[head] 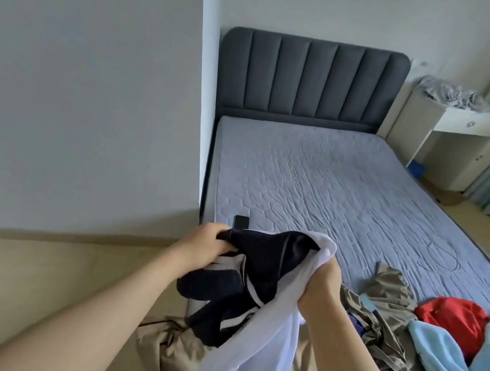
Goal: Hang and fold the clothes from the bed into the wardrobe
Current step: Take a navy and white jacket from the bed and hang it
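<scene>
A black-and-white cloth garment (268, 252) was held up over the near left corner of the grey quilted mattress (333, 182), gripped by both hands. The left hand (208, 243) was closed round its black upper edge with curled fingers, and the right hand (322, 284) was clenched on a bunch of its white fabric, the remainder being left to hang towards the near edge. Along the near right part of the mattress a crumpled olive satin cloth (388, 302), a bright red garment (453, 315) and a light blue fleece garment (449, 365) were heaped together, touching. A small flat black rectangular object (240, 222) was seen by the left edge, just beyond the left hand. The far edge was closed off by a dark grey padded headboard (310, 80). Beyond the far right corner, a crumpled grey cloth (448, 91) was piled on a white desk (475, 123).
</scene>
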Demonstrator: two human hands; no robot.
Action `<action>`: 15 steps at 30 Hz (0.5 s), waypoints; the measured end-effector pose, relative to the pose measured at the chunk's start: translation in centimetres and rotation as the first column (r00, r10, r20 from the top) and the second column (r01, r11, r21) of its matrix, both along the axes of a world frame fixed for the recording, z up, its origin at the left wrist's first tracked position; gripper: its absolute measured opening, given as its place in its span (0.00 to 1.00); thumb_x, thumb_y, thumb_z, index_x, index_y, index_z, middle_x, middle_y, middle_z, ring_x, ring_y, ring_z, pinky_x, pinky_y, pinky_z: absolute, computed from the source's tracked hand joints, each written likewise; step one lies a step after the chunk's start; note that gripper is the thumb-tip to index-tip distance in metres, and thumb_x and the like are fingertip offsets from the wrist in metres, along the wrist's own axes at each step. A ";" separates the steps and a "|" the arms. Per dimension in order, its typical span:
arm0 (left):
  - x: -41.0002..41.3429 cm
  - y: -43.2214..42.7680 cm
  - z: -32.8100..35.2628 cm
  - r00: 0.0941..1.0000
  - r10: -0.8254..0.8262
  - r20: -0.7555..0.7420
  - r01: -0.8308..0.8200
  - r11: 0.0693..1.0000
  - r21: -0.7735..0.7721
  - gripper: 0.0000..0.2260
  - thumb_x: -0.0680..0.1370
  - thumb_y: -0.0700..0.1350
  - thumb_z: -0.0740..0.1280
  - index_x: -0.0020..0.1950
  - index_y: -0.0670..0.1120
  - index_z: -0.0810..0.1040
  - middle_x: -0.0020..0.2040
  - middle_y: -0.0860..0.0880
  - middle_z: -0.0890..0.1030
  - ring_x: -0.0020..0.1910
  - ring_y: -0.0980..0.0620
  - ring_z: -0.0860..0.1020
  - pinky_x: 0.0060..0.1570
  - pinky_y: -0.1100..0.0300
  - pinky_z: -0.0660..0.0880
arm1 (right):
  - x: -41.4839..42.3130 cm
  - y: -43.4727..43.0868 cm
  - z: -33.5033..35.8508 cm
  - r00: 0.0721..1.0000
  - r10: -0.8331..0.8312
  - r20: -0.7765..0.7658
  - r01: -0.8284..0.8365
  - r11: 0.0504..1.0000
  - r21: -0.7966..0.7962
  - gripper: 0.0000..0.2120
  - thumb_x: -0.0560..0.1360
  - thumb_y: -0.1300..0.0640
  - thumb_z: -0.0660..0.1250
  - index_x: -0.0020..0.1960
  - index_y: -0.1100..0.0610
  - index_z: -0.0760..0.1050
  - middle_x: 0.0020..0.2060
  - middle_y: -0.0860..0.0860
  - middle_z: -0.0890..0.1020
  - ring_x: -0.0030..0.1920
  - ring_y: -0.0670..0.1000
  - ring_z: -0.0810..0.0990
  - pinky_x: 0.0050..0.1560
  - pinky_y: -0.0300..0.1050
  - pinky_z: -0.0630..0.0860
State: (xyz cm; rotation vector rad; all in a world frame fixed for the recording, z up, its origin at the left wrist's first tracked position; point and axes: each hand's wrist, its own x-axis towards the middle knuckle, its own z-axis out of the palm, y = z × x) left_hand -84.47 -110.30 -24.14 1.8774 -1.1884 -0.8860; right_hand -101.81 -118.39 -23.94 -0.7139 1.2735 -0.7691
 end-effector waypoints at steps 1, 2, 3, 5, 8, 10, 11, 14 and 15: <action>0.0 -0.1 1.2 0.994 0.021 -0.106 -0.025 0.999 -0.035 0.10 0.75 0.38 0.65 0.37 0.50 0.78 0.35 0.53 0.81 0.38 0.54 0.79 0.42 0.61 0.75 | 0.0 -0.1 0.0 0.995 0.031 -0.092 -0.035 0.998 -0.048 0.12 0.78 0.61 0.54 0.38 0.59 0.70 0.35 0.55 0.75 0.40 0.56 0.73 0.45 0.47 0.70; 0.0 -0.2 2.4 0.979 0.032 -0.200 -0.044 0.998 -0.053 0.10 0.76 0.36 0.63 0.37 0.47 0.78 0.32 0.52 0.80 0.34 0.56 0.79 0.37 0.65 0.74 | 0.2 -0.1 0.1 0.985 0.025 -0.169 -0.043 0.994 -0.104 0.10 0.79 0.62 0.54 0.40 0.61 0.69 0.37 0.55 0.74 0.43 0.55 0.72 0.46 0.47 0.69; 0.1 -0.4 3.3 0.961 0.038 -0.272 -0.055 0.997 -0.054 0.11 0.76 0.35 0.62 0.36 0.45 0.77 0.28 0.52 0.78 0.29 0.56 0.77 0.32 0.66 0.72 | 0.5 -0.1 -0.1 0.982 0.009 -0.188 -0.036 0.990 -0.136 0.08 0.79 0.64 0.53 0.44 0.60 0.69 0.39 0.55 0.73 0.44 0.55 0.71 0.45 0.46 0.69; 0.3 0.4 4.8 0.948 0.009 -0.319 -0.030 0.998 -0.061 0.12 0.77 0.35 0.59 0.36 0.45 0.75 0.24 0.52 0.75 0.24 0.57 0.74 0.26 0.68 0.70 | 0.8 0.9 0.3 0.984 0.031 -0.178 -0.075 0.966 -0.249 0.05 0.76 0.65 0.55 0.44 0.59 0.68 0.35 0.54 0.70 0.41 0.53 0.68 0.40 0.43 0.66; 0.5 1.1 6.4 0.954 0.024 -0.299 -0.071 0.987 -0.148 0.11 0.76 0.31 0.63 0.39 0.47 0.74 0.31 0.54 0.75 0.30 0.62 0.75 0.31 0.76 0.71 | 1.3 2.5 1.5 0.999 0.051 -0.009 -0.049 0.889 -0.456 0.07 0.60 0.60 0.58 0.38 0.57 0.65 0.32 0.50 0.67 0.33 0.50 0.65 0.31 0.37 0.62; 0.2 1.8 7.2 0.961 0.029 -0.276 -0.082 0.980 -0.184 0.08 0.74 0.30 0.65 0.43 0.42 0.75 0.33 0.51 0.74 0.31 0.59 0.74 0.32 0.75 0.69 | 1.9 3.2 2.3 0.979 0.166 0.117 -0.081 0.848 -0.524 0.20 0.59 0.58 0.59 0.51 0.52 0.69 0.46 0.45 0.73 0.44 0.45 0.72 0.40 0.35 0.67; -0.1 2.0 7.5 0.946 0.044 -0.322 -0.105 0.979 -0.176 0.05 0.73 0.31 0.66 0.41 0.40 0.75 0.31 0.49 0.74 0.30 0.55 0.73 0.32 0.71 0.70 | 2.2 3.5 2.5 0.950 0.276 0.143 -0.150 0.811 -0.565 0.24 0.60 0.57 0.60 0.56 0.49 0.68 0.52 0.42 0.72 0.50 0.42 0.73 0.44 0.35 0.68; -1.1 1.8 8.1 0.838 0.137 -0.528 -0.191 0.980 -0.049 0.10 0.76 0.34 0.62 0.35 0.41 0.75 0.25 0.48 0.76 0.27 0.50 0.74 0.33 0.61 0.71 | 2.9 4.2 2.7 0.824 0.564 0.058 -0.407 0.659 -0.633 0.29 0.66 0.63 0.68 0.61 0.43 0.64 0.58 0.42 0.73 0.55 0.40 0.75 0.47 0.33 0.74; -1.4 1.7 8.1 0.746 0.160 -0.646 -0.186 0.982 0.029 0.13 0.78 0.36 0.59 0.34 0.40 0.76 0.23 0.47 0.76 0.24 0.51 0.74 0.30 0.62 0.72 | 2.9 4.4 2.4 0.795 0.606 0.017 -0.459 0.620 -0.636 0.30 0.68 0.66 0.70 0.61 0.42 0.65 0.57 0.43 0.75 0.54 0.39 0.76 0.46 0.32 0.75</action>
